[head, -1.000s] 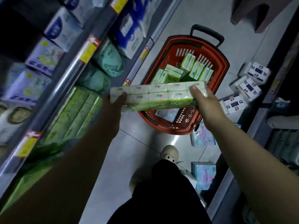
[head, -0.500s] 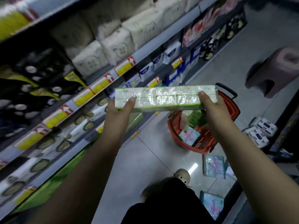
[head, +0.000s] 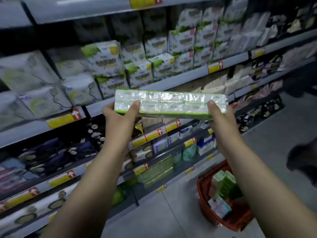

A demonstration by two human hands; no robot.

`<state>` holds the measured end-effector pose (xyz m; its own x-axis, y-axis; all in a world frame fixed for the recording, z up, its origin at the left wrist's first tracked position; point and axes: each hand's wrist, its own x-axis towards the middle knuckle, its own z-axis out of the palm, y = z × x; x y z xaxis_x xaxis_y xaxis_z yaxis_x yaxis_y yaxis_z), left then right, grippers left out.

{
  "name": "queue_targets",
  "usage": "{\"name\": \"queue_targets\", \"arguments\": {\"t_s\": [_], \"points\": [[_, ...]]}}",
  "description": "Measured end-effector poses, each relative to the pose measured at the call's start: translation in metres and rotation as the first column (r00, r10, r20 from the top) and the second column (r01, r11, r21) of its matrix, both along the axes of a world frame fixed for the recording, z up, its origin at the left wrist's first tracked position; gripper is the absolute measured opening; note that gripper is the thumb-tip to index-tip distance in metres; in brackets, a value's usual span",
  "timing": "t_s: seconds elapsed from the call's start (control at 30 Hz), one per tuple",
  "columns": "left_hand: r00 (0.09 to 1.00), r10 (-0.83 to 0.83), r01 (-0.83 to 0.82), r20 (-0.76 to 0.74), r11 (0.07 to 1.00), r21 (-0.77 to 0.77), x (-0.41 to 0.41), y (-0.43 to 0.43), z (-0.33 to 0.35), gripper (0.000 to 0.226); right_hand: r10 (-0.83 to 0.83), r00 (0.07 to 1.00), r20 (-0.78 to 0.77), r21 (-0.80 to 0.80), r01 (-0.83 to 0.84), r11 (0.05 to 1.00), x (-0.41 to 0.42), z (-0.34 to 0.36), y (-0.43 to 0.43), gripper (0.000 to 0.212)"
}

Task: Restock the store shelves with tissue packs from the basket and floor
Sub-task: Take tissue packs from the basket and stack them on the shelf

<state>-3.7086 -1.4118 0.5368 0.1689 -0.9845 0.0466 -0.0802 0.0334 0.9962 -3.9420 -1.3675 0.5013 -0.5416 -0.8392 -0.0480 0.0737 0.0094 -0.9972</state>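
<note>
Left hand (head: 120, 115) and right hand (head: 218, 115) each grip an end of the long tissue pack (head: 169, 104) (thumbs on top). It's level before the shelves (head: 171, 81). Red basket (head: 204, 201) on the floor.

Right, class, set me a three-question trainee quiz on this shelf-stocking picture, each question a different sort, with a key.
1. True or false: only the left hand holds the long tissue pack.
2. Where is the red basket? A on a shelf; B on the floor; C hanging from an arm.
3. Fill in: the pack's lower edge is coloured ___.
Key: 1 false, the right hand grips its other end; 2 B; 3 green.
</note>
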Motion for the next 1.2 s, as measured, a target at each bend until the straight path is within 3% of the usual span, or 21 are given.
{"name": "queue_targets", "arguments": {"t_s": [0.13,0.37,0.63,0.7,0.83,0.9,0.97,1.07,1.13,1.2], "points": [[0.998,0.057,-0.058,-0.007,0.991,-0.117,0.008,0.001,0.055,0.067,0.042,0.999,0.032,-0.114,-0.038,0.993,0.007,0.054,-0.021,0.118],[0.980,0.196,-0.181,0.012,0.926,-0.330,0.031,-0.008,0.138,0.050,0.159,0.987,-0.001,-0.336,-0.150,0.930,0.026,0.152,-0.063,0.096],[0.891,0.437,-0.331,0.125,0.813,-0.479,0.075,-0.017,0.201,0.076,0.312,0.947,-0.079,-0.435,-0.314,0.844,0.071,0.225,-0.098,0.082],[0.857,0.493,-0.358,0.154,0.782,-0.509,0.090,-0.024,0.212,0.073,0.330,0.936,-0.121,-0.470,-0.347,0.811,0.084,0.240,-0.110,0.078],[0.816,0.556,-0.371,0.156,0.712,-0.597,0.117,-0.044,0.230,0.041,0.246,0.925,-0.289,-0.512,-0.366,0.777,0.110,0.270,-0.145,0.068],[0.796,0.577,-0.362,0.180,0.693,-0.624,0.134,-0.059,0.238,0.043,0.188,0.894,-0.406,-0.510,-0.393,0.765,0.123,0.284,-0.166,0.060],[0.761,0.591,-0.332,0.268,0.709,-0.623,0.153,-0.077,0.245,0.059,0.142,0.861,-0.488,-0.509,-0.413,0.756,0.136,0.297,-0.190,0.047],[0.623,0.603,-0.290,0.499,0.770,-0.568,0.180,-0.107,0.256,0.063,0.172,0.781,-0.600,-0.434,-0.498,0.751,0.153,0.309,-0.225,0.063],[0.480,0.522,-0.268,0.705,0.852,-0.449,0.193,-0.127,0.259,0.060,0.175,0.610,-0.773,-0.248,-0.545,0.801,0.161,0.305,-0.249,0.069],[0.381,0.426,-0.240,0.821,0.902,-0.358,0.204,-0.147,0.264,0.061,0.152,0.393,-0.907,-0.067,-0.492,0.868,0.168,0.303,-0.276,0.058]]}}
